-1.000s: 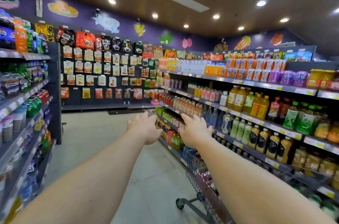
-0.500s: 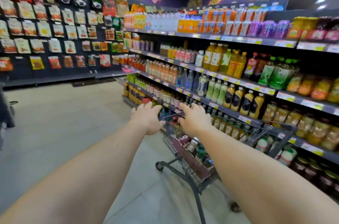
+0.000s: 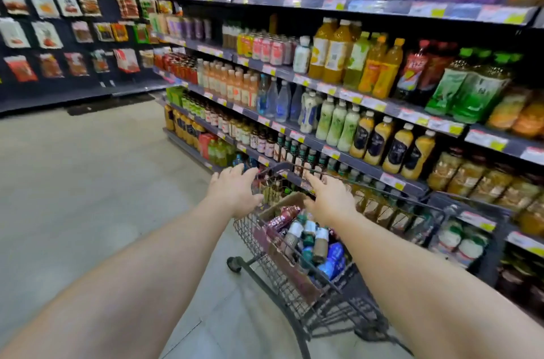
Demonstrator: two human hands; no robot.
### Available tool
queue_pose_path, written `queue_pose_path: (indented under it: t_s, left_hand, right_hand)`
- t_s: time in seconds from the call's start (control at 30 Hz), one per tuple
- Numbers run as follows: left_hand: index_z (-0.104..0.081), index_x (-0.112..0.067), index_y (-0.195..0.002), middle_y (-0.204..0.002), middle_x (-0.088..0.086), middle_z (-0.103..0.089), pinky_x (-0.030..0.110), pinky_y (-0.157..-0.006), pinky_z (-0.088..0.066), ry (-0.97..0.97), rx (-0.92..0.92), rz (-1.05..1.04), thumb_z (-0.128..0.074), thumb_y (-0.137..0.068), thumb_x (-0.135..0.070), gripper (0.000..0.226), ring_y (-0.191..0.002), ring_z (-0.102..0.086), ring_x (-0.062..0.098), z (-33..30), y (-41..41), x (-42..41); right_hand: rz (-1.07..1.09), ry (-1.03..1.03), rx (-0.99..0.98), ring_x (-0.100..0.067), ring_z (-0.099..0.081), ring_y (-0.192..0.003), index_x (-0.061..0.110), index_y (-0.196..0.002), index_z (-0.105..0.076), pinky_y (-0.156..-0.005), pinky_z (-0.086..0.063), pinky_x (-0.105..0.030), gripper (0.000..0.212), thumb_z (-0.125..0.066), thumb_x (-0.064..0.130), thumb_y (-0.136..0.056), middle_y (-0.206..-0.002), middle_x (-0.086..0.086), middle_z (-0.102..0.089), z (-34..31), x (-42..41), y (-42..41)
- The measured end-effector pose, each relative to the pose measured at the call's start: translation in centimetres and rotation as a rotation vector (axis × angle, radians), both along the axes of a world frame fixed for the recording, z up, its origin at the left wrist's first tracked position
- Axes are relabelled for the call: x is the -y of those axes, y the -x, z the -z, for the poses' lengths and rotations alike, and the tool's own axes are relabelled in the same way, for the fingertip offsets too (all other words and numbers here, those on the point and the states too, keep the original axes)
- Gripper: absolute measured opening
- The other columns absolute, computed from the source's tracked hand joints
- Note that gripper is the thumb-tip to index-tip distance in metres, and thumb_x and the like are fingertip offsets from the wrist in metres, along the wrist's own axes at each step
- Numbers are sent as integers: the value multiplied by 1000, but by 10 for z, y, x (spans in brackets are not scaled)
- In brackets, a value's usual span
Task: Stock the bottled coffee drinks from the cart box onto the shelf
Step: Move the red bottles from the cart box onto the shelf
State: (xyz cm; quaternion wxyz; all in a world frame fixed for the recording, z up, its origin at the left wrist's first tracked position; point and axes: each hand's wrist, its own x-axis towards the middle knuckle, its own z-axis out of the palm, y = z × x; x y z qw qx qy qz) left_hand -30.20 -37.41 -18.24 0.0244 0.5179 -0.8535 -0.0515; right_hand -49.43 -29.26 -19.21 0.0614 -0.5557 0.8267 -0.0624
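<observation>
A dark wire shopping cart (image 3: 294, 279) stands beside the drinks shelving (image 3: 338, 149). Inside it sits an open cardboard box (image 3: 282, 202) with several bottled coffee drinks (image 3: 312, 238) lying in it, white and brown labels with dark caps. My left hand (image 3: 235, 191) is stretched out over the cart's far left rim, fingers spread, holding nothing. My right hand (image 3: 329, 199) hovers over the box's far side, fingers apart, also empty. Similar dark-capped bottles (image 3: 294, 149) stand on a low shelf just beyond the cart.
The shelving on the right is packed with juice, tea and water bottles on several tiers with yellow price tags. A dark wall of hanging snack packets (image 3: 59, 20) closes the aisle's far end. Grey floor (image 3: 88, 182) stretches to the left of the cart.
The view has tilted down and moved closer to the shelving. The cart and its box now show fully beneath my hands, which stay stretched forward and open.
</observation>
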Motion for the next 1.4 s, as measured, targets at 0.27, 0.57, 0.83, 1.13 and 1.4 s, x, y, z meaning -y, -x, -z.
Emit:
queue_pose_path:
  t_s: [0.27,0.57,0.83,1.13,1.4]
  left_hand:
    - [-22,-30,-152,-160,4,-24,47,-117,-25,-126,80,178,-46,-90,-59,72,-145,-26,29,73,56,131]
    - [-19,-25,-153,-161,4,-23,40,-116,-28,-304,252,434,-50,-91,-55,76,-145,-27,27,145,103,258]
    - [-21,-25,-153,-156,5,-32,35,-112,-32,-519,312,486,-58,-85,-54,83,-140,-36,27,218,149,289]
    - [-33,-32,-146,-138,4,-51,39,-100,-47,-727,287,322,-69,-78,-48,79,-120,-54,26,283,182,331]
    - [-38,-22,-144,-130,3,-60,36,-101,-46,-913,248,235,-72,-82,-34,72,-116,-58,25,352,210,325]
  right_hand:
    - [203,-98,102,-31,-18,-145,37,-151,-17,-113,-29,-53,61,-45,44,-97,-158,-9,-21,83,85,63]
    - [471,-298,273,-34,-34,-135,34,-152,-15,-97,-44,-44,67,-51,38,-95,-152,-10,-30,165,138,74]
    - [584,-353,414,-37,-40,-129,34,-149,-22,-97,-43,-44,66,-55,38,-92,-146,-11,-37,227,158,88]
    - [517,-396,522,-35,-39,-130,31,-151,-18,-103,-41,-46,69,-54,37,-93,-146,-12,-36,292,222,119]
    - [594,-415,624,-33,-35,-132,30,-152,-17,-103,-41,-44,67,-52,31,-95,-147,-12,-32,330,227,118]
